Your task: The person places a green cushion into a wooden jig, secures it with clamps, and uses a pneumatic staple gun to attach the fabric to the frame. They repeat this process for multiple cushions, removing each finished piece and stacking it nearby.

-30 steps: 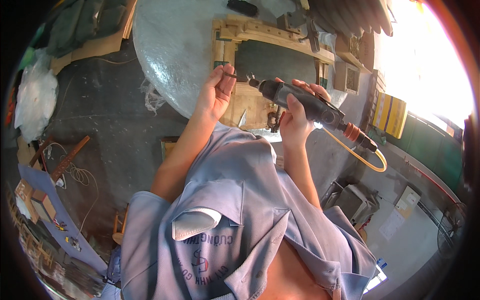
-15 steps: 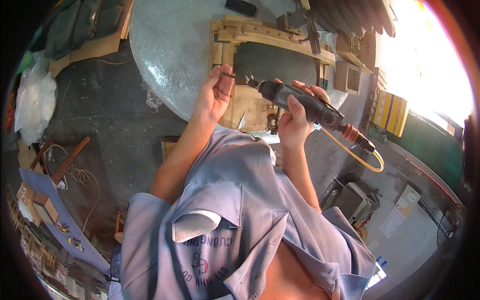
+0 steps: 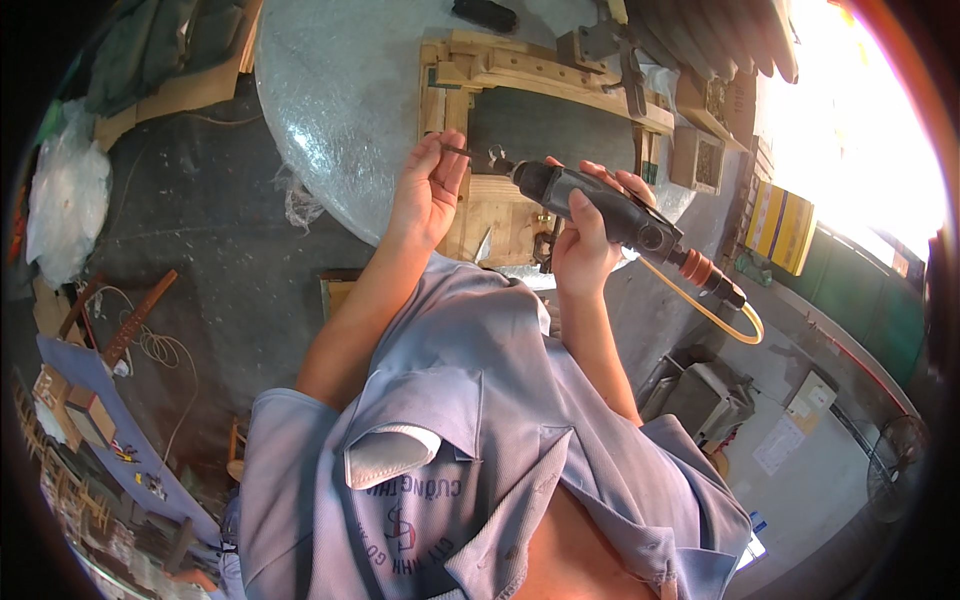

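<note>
My right hand (image 3: 590, 240) is wrapped around a black air-powered driver (image 3: 610, 212), whose nose points up and left toward my left hand. A yellow hose (image 3: 712, 318) loops from its brown rear fitting. My left hand (image 3: 432, 190) has thumb and fingertips pinched on a thin dark rod (image 3: 456, 150), perhaps a screw or bit; its kind cannot be made out. The rod lies close to the driver's tip, and whether they touch is unclear. Beneath both hands sits a light wooden frame (image 3: 530, 68) with a dark panel (image 3: 550, 128) inside it.
A round table (image 3: 330, 150) wrapped in clear plastic carries the frame, a metal clamp (image 3: 630, 80) and a dark object (image 3: 484, 14). Open boxes (image 3: 697, 160) stand at its right edge, near a yellow carton (image 3: 779, 228). A plastic bag (image 3: 68, 190) lies far left.
Both hands keep their hold, and the rod and driver stay almost where they were. The whole view has shifted slightly.
</note>
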Available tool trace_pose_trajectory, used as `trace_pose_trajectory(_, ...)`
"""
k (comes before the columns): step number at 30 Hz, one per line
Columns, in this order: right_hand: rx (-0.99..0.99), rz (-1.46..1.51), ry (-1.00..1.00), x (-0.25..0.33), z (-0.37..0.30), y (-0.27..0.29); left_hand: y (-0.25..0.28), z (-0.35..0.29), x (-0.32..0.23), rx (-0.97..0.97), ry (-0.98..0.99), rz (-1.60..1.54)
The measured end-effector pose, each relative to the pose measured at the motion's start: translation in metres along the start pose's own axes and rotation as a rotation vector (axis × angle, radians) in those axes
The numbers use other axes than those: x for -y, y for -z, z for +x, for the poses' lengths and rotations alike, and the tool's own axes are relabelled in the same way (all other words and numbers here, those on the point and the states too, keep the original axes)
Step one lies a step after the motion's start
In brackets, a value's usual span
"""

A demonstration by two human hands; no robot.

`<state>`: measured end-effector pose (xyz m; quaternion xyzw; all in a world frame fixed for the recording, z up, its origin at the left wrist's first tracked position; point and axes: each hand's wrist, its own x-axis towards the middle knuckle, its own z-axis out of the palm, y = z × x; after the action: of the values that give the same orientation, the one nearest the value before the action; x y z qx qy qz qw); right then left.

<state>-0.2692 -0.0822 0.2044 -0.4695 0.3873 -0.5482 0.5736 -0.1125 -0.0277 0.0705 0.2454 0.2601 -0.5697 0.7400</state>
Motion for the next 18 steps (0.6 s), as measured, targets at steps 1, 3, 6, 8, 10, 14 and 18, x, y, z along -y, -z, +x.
trace_pose_trajectory(1, 0.020, -0.004, 0.012, -0.001, 0.002, 0.000, 0.003, 0.004, 0.000, 0.036, 0.005, 0.023)
trace_pose_trajectory(3, 0.035, -0.033, 0.023, -0.002, 0.007, -0.003, 0.001, 0.010, 0.000, 0.108, 0.019, 0.067)
trace_pose_trajectory(6, 0.020, -0.124, 0.031, -0.004, 0.017, -0.011, -0.020, 0.006, 0.010, -0.077, -0.046, 0.378)
trace_pose_trajectory(8, 0.010, -0.207, 0.053, -0.009, 0.026, -0.013, -0.009, 0.009, 0.013, -0.046, -0.079, 0.633)
trace_pose_trajectory(10, 0.000, -0.237, 0.055, -0.016, 0.035, -0.015, 0.000, 0.015, 0.012, -0.034, -0.081, 0.774)
trace_pose_trajectory(14, 0.018, -0.364, 0.087, -0.029, 0.056, -0.022, 0.003, 0.025, 0.010, -0.066, -0.060, 0.805)
trace_pose_trajectory(18, 0.040, -0.411, 0.100, -0.039, 0.064, -0.021, 0.001, 0.025, 0.009, -0.093, -0.028, 0.804)
